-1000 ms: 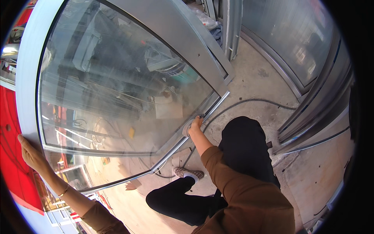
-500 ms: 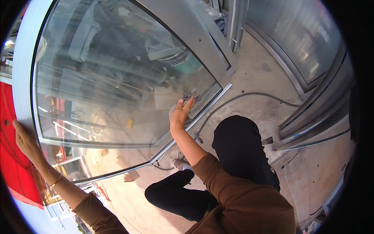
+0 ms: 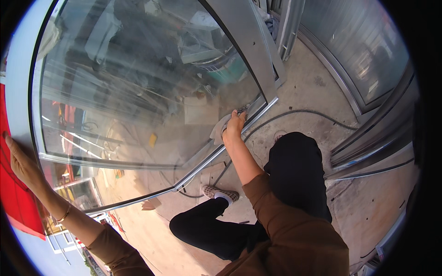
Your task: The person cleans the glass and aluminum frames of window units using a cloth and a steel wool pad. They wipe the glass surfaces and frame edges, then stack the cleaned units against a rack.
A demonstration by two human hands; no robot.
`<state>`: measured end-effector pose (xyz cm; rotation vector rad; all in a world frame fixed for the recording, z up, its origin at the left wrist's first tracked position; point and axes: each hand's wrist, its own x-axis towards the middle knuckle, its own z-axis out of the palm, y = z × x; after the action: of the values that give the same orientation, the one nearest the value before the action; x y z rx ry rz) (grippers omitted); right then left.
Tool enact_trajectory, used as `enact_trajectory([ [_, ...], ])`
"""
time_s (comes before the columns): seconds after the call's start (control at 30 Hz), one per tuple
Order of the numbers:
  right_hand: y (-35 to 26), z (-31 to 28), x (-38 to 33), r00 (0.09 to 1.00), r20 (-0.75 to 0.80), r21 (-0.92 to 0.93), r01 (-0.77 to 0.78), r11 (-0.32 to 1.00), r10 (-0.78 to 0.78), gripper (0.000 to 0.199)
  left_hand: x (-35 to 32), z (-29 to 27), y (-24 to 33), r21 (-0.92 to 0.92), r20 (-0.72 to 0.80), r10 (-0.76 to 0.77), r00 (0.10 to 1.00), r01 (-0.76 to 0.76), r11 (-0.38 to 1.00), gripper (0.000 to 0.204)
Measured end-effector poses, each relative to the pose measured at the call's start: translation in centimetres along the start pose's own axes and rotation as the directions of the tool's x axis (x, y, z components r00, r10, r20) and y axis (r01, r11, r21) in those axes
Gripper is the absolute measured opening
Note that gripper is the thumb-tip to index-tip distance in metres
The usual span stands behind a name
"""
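A large glass pane in a grey metal frame [image 3: 41,83] fills the upper left of the view. My right hand [image 3: 234,125] presses a pale cloth [image 3: 218,130] against the glass near its lower right corner. My left hand [image 3: 19,162] lies flat with fingers apart on the frame's left edge, holding nothing. I am crouched, with black trousers and a checked shoe [image 3: 220,192] visible below.
A black cable [image 3: 304,112] curves across the concrete floor behind my knee. More metal-framed panels [image 3: 368,60] stand at the right, and a grey metal post [image 3: 248,41] leans by the pane. A red surface [image 3: 14,202] lies at far left.
My right hand has moved up from the frame's lower edge onto the glass and now presses the cloth there. My left hand stays on the frame's left edge.
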<state>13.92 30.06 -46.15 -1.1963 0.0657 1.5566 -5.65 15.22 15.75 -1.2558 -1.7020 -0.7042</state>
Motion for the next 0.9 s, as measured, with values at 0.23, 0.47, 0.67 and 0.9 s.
enact_trajectory([
  [0.23,-1.6,-2.4,4.2,0.982,-0.076,0.074,-0.169,0.983,0.175,0.051,-0.2,-0.4,-1.1,0.028,0.053,-0.154,0.987,0.153,0.988,0.066],
  [0.47,-0.7,0.2,0.7,0.998,0.032,-0.03,0.058,0.998,-0.057,0.059,0.3,-1.5,-4.7,0.052,0.057,-0.101,0.993,0.098,0.994,0.063],
  [0.67,-2.6,-1.6,5.3,0.995,-0.058,0.078,-0.082,0.994,0.087,0.062,1.2,-0.5,-6.6,0.133,0.08,-0.019,0.997,0.008,0.991,0.063],
  [0.9,-5.4,5.4,-14.9,0.872,0.362,-0.335,0.453,0.826,-0.33,0.07,1.8,-0.8,-8.1,0.103,0.078,-0.115,0.99,0.107,0.989,0.056],
])
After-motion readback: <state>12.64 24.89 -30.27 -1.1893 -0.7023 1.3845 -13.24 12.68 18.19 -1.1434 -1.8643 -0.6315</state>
